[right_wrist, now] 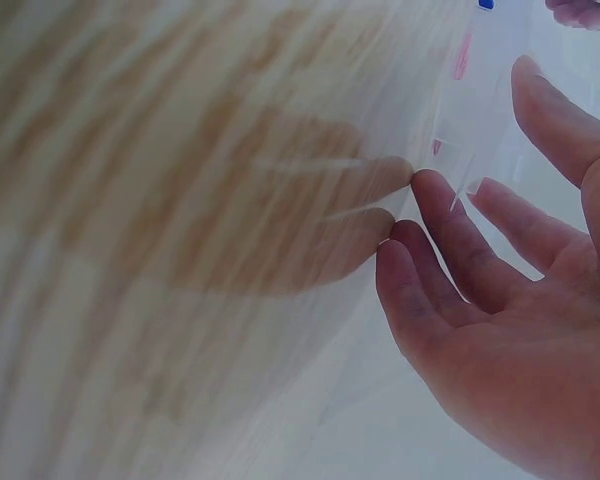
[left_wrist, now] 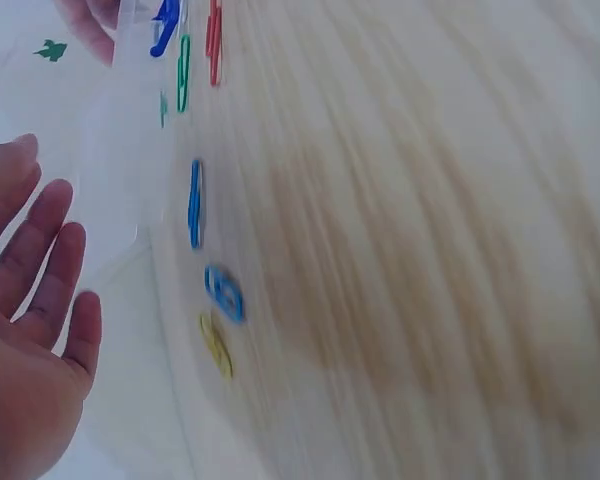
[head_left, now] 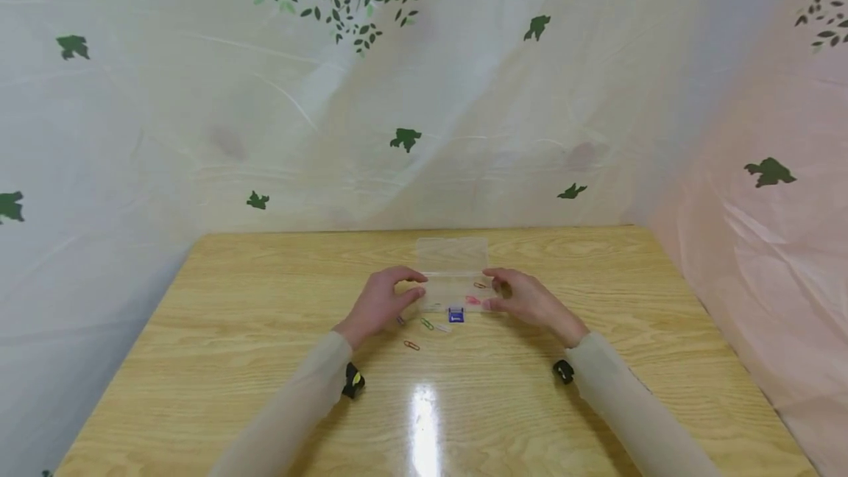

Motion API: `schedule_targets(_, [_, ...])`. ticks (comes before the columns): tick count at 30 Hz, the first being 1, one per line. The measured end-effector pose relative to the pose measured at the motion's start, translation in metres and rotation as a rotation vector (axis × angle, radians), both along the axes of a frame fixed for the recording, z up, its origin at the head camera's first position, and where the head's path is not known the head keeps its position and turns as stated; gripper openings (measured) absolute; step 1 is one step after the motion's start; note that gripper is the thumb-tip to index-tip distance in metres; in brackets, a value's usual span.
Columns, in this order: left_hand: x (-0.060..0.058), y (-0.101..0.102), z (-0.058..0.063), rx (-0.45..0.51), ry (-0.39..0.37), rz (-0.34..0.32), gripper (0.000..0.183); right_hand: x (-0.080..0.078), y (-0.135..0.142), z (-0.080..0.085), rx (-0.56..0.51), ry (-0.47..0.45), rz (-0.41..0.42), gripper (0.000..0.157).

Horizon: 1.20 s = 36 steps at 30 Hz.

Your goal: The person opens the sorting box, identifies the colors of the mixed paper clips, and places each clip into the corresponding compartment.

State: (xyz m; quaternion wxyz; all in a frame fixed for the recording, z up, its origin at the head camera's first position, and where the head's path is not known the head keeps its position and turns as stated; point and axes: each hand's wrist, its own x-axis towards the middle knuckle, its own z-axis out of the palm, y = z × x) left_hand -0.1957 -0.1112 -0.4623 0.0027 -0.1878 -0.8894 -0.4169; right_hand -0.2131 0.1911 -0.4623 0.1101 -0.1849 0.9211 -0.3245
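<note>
A clear plastic box (head_left: 450, 290) lies on the table with its lid (head_left: 453, 255) raised at the back. My left hand (head_left: 389, 300) is at the box's left side, thumb and fingers apart; in the left wrist view its fingers (left_wrist: 50, 225) are loosely bent beside the wall. At the right side is my right hand (head_left: 523, 300), thumb near the front corner, lower fingertips (right_wrist: 392, 250) on the tabletop. A pink item (head_left: 472, 300) and an orange paper clip (head_left: 480, 285) show within the box's outline. A small blue piece (head_left: 456, 314), like a binder clip, is at its front edge.
In front of the box lie a green paper clip (head_left: 427, 324), a white one (head_left: 442, 327) and a red one (head_left: 411, 345). Blue clips (left_wrist: 195, 205) and a yellow clip (left_wrist: 216, 345) lie near my left hand. A leaf-patterned sheet (head_left: 404, 94) hangs behind the wooden table (head_left: 265, 293).
</note>
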Motion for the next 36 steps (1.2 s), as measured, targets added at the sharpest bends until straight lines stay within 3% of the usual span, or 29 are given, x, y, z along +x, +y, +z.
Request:
schedule_targets(11, [0.011, -0.027, 0.008, 0.032, -0.062, 0.047, 0.040, 0.000, -0.002, 0.002, 0.009, -0.002, -0.001, 0.066])
schedule_targets(22, [0.016, -0.049, 0.014, 0.035, -0.085, 0.054, 0.043, 0.000, -0.004, 0.003, 0.010, -0.007, -0.009, 0.066])
schedule_targets(30, [0.014, -0.062, 0.006, -0.017, -0.076, 0.055, 0.038, 0.000, -0.003, 0.003, 0.010, -0.005, -0.005, 0.065])
schedule_targets(36, [0.014, -0.066, 0.000, -0.054, -0.112, 0.076, 0.034, 0.000, -0.004, 0.004, 0.006, -0.015, -0.004, 0.065])
